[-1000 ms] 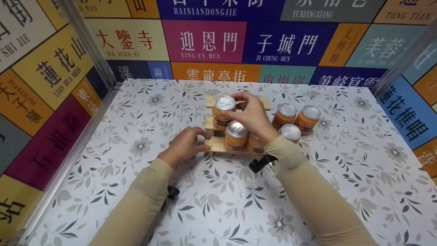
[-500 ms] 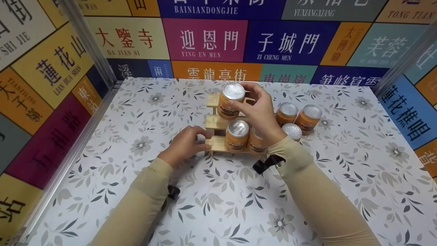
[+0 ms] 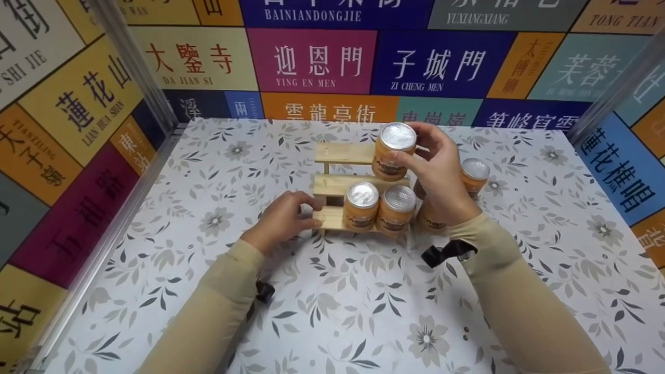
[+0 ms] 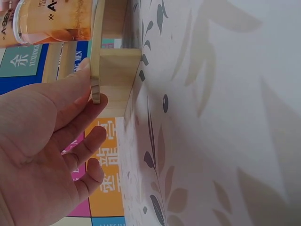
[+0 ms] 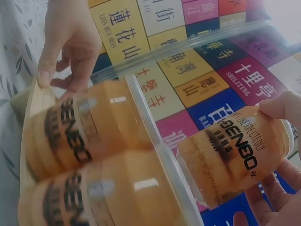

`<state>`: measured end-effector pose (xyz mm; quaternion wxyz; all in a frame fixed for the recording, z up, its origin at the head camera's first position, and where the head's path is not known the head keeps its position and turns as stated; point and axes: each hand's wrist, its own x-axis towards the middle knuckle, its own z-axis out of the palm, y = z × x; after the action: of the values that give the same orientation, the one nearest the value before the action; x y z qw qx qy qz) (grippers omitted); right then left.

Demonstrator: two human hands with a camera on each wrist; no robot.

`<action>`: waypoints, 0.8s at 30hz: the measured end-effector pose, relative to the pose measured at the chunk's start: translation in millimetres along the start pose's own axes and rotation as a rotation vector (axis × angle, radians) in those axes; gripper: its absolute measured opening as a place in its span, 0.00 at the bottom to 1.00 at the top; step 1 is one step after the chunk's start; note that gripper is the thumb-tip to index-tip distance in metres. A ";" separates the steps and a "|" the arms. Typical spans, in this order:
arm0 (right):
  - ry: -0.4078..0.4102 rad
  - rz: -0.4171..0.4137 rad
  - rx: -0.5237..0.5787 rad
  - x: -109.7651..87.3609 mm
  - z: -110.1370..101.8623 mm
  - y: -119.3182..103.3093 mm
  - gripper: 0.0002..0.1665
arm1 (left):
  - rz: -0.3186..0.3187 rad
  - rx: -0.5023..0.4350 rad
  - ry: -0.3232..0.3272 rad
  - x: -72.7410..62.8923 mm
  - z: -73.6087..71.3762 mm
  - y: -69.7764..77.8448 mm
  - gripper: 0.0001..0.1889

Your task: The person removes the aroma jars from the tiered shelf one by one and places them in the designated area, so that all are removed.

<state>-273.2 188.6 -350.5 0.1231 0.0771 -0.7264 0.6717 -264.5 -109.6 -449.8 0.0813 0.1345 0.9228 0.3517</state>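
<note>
A small three-step wooden rack (image 3: 343,155) stands on the table. My left hand (image 3: 283,221) pinches the left end of its lowest board (image 4: 95,70), thumb above and index finger below. My right hand (image 3: 441,169) grips an orange can (image 3: 390,165) with a silver lid, fingers and thumb around its sides. The can is upright above the right part of the rack, and in the right wrist view its base shows clear of the cans in front. On the lowest step two similar cans, a left one (image 3: 360,213) and a right one (image 3: 396,215), stand side by side.
Right of the rack, more cans stand on the table, partly hidden by my right hand: one at the back (image 3: 474,176) and one nearer (image 3: 432,218). A flower-patterned cloth (image 3: 332,311) covers the table. Colourful lettered panels (image 3: 311,62) wall in the back and sides.
My right hand has lifted the can off the left of the rack's middle area and carried it right, toward the rack's right end. My left hand stays on the lowest board.
</note>
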 end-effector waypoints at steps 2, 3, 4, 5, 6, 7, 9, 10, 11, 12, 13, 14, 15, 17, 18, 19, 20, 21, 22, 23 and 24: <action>0.010 -0.004 -0.045 -0.5 -10.4 0.1 0.35 | 0.003 -0.002 0.002 -0.5 -0.1 -0.2 0.19; 0.012 -0.005 -0.075 -0.8 -16.0 0.0 0.35 | 0.004 -0.004 0.001 -0.8 0.2 -0.7 0.19; 0.018 -0.003 -0.104 -1.4 -21.6 0.1 0.35 | 0.004 -0.008 -0.001 -1.0 0.7 -0.9 0.19; 0.024 0.000 -0.132 -1.6 -27.4 0.9 0.35 | 0.006 -0.011 -0.002 -1.2 1.3 -1.2 0.19; 0.029 -0.002 -0.160 -2.0 -33.5 1.8 0.35 | 0.009 -0.012 -0.003 -1.2 2.0 -1.8 0.19; 0.034 -0.003 -0.186 -2.9 -39.4 2.8 0.34 | 0.011 -0.015 -0.004 -1.1 2.6 -2.3 0.19; 0.043 0.007 -0.228 -4.5 -50.5 4.5 0.33 | 0.015 -0.016 -0.005 -0.8 3.2 -3.0 0.19; 0.049 0.010 -0.252 -5.2 -55.7 5.2 0.33 | 0.016 -0.017 -0.002 -0.7 3.2 -2.9 0.19; 0.057 0.014 -0.278 -5.7 -60.6 6.0 0.34 | 0.017 -0.016 0.001 -0.6 3.0 -2.8 0.19; 0.063 0.018 -0.298 -6.3 -65.3 6.9 0.34 | 0.015 -0.011 0.003 -0.5 2.8 -2.8 0.18; 0.069 0.026 -0.321 -7.1 -69.8 7.7 0.34 | 0.010 -0.006 0.005 -0.6 2.4 -2.4 0.18; 0.074 0.038 -0.337 -8.1 -74.0 8.4 0.34 | 0.005 -0.002 0.007 -0.8 2.0 -2.1 0.18; 0.080 0.048 -0.353 -9.0 -78.0 9.2 0.34 | -0.001 0.002 0.009 -0.8 1.6 -1.8 0.18; 0.090 0.074 -0.363 -10.9 -86.4 10.9 0.34 | -0.010 0.010 0.008 -0.6 1.4 -1.6 0.18; 0.092 0.086 -0.361 -12.0 -90.4 11.8 0.33 | -0.015 0.010 0.006 -0.6 1.2 -1.4 0.17; 0.094 0.097 -0.369 -13.1 -94.7 12.5 0.33 | -0.017 0.007 0.004 -0.5 0.9 -1.1 0.17; 0.095 0.105 -0.374 -13.9 -98.7 13.0 0.32 | -0.018 0.005 0.002 -0.4 0.6 -0.9 0.18; 0.095 0.113 -0.382 -14.6 -102.9 13.6 0.32 | -0.018 0.003 0.000 -0.2 0.3 -0.7 0.18; 0.093 0.120 -0.386 -15.1 -107.0 13.9 0.32 | -0.017 0.001 -0.001 -0.1 0.1 -0.5 0.18; 0.089 0.124 -0.395 -15.5 -111.0 14.2 0.32 | -0.016 -0.001 -0.003 0.1 -0.3 -0.4 0.18; 0.084 0.126 -0.403 -15.7 -114.7 14.6 0.31 | -0.016 -0.002 -0.004 0.2 -0.6 -0.2 0.18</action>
<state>-253.6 303.1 -361.1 0.1239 -0.0227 -0.8437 0.5218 -264.9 -110.0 -449.5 0.0860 0.1278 0.9233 0.3518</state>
